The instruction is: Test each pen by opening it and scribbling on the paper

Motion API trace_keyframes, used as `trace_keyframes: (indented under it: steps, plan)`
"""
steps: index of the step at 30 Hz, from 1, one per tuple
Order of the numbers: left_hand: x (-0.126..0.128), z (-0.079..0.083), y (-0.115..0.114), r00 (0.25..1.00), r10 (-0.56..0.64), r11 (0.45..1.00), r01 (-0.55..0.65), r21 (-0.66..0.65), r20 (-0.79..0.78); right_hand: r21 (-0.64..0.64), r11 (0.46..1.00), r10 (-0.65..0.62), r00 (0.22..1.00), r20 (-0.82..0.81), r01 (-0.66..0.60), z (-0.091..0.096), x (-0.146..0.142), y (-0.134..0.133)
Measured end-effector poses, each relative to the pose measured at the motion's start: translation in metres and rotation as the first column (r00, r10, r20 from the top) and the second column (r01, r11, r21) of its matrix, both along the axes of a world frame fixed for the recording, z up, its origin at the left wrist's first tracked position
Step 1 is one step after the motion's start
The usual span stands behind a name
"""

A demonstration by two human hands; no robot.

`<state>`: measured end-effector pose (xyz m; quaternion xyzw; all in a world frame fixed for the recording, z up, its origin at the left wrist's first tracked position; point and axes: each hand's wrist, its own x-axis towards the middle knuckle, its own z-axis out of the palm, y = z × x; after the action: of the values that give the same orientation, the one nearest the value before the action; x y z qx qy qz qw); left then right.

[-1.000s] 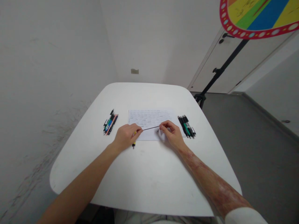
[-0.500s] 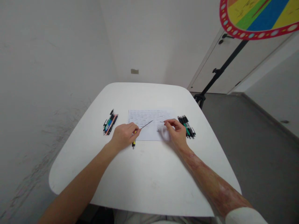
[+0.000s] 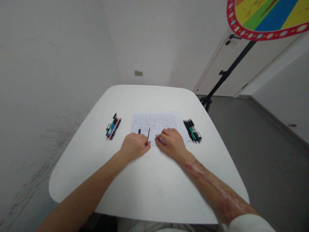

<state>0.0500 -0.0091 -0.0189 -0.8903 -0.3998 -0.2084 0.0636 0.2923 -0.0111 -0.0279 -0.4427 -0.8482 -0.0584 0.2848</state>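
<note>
My left hand (image 3: 134, 145) is closed on a pen part at the near edge of a handwritten sheet of paper (image 3: 156, 120). A thin dark refill (image 3: 148, 132) sticks out of its fingers and points away from me, and a black pen end (image 3: 139, 130) shows above the knuckles. My right hand (image 3: 171, 141) lies just to the right, almost touching the left one. Its fingers are curled down on the paper over a small pale piece (image 3: 161, 140) that I cannot make out.
The white table (image 3: 149, 187) has rounded corners. A bundle of several coloured pens (image 3: 113, 126) lies left of the paper, and several black and green pens (image 3: 192, 130) lie right of it. A black stand (image 3: 224, 74) carrying a colourful wheel (image 3: 267, 16) is beyond the far right corner.
The hands drew together at the paper's near edge. The left hand turned the pen part, so the thin refill points away instead of rightwards. The right hand let go of the refill's tip and moved left.
</note>
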Motion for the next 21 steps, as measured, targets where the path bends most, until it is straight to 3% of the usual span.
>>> trace_keyframes:
  steps: [7,11,13,16,19,21]
  plan:
    - [-0.002,0.005,0.000,0.998,-0.051,0.999,0.050,0.015,0.040,-0.063,0.998,0.003,0.998,-0.057,-0.007,0.004,0.001,-0.001]
    - [-0.012,0.007,0.005,0.989,0.012,1.000,-0.013,0.010,0.145,-0.103,0.994,0.010,0.952,-0.305,-0.044,0.005,0.005,-0.003]
    - [-0.020,0.007,0.011,0.968,0.119,0.993,-0.115,-0.031,0.219,-0.160,0.986,-0.035,0.869,-0.494,-0.051,0.002,0.010,0.000]
    - [-0.029,0.004,0.023,0.920,0.284,0.957,-0.257,-0.132,0.271,-0.276,0.959,-0.157,0.679,-0.717,-0.070,-0.005,0.019,0.008]
    - [-0.033,-0.002,0.032,0.903,0.356,0.928,-0.311,-0.206,0.241,-0.362,0.925,-0.262,0.497,-0.827,-0.116,-0.011,0.025,0.017]
    - [-0.034,-0.006,0.035,0.906,0.367,0.920,-0.319,-0.228,0.211,-0.381,0.914,-0.295,0.415,-0.861,-0.140,-0.013,0.027,0.022]
